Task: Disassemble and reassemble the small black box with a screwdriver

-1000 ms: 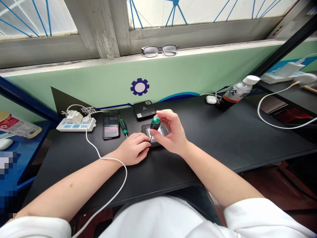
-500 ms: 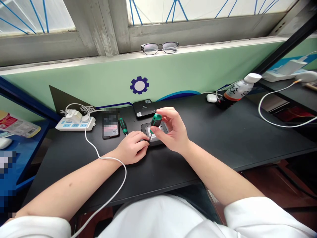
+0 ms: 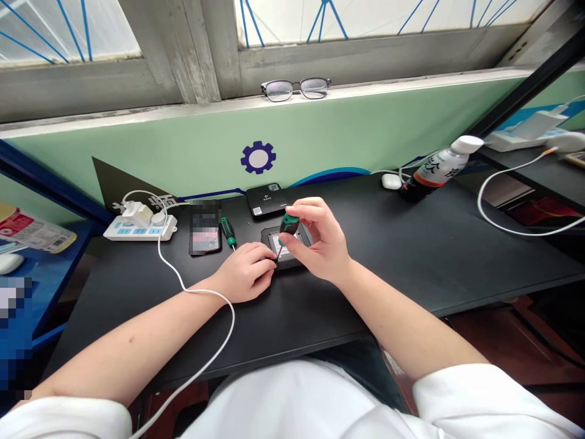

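Seemingly midway: at frame centre, the right hand (image 3: 320, 247) pinched the green screwdriver (image 3: 289, 223), tip on the black device (image 3: 274, 239). The left hand (image 3: 244, 271) gripped the device's edge, its inner plate exposed.

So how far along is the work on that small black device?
Midway, it seems. Done: the device looks opened, a pale inner panel showing. In hand: the right hand holds a green screwdriver tip-down on it while the left hand steadies its near-left edge. Left: any screws are too small to see; a second screwdriver lies untouched nearby.
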{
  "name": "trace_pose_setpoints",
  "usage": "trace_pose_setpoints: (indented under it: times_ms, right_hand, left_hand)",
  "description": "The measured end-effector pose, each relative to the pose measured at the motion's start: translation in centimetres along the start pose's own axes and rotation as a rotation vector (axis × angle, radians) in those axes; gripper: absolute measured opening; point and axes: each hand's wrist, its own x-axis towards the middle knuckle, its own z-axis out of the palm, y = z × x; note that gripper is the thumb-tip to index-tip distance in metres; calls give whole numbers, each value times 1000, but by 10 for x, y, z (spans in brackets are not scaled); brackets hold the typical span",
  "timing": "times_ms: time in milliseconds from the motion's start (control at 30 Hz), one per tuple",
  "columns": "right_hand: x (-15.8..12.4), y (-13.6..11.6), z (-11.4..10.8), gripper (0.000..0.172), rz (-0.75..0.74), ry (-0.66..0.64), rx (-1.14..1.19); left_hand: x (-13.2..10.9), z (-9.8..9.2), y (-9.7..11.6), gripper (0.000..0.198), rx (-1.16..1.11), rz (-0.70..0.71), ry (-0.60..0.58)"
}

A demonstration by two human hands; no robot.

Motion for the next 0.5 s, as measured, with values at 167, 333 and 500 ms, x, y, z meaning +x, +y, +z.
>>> trace_pose_setpoints:
  times_ms: [167, 333, 500]
  right_hand:
    - [-3, 0, 2, 43, 19, -47, -20]
    - [-6, 0, 2, 51, 25, -129, 59]
    - [-3, 2, 3, 45, 2, -60, 2]
  left_hand:
    - [0, 1, -2, 20, -22, -13, -24]
    - [-2, 2, -2, 22, -37, -25, -47]
    - [-1, 1, -2, 18, -23, -28, -16]
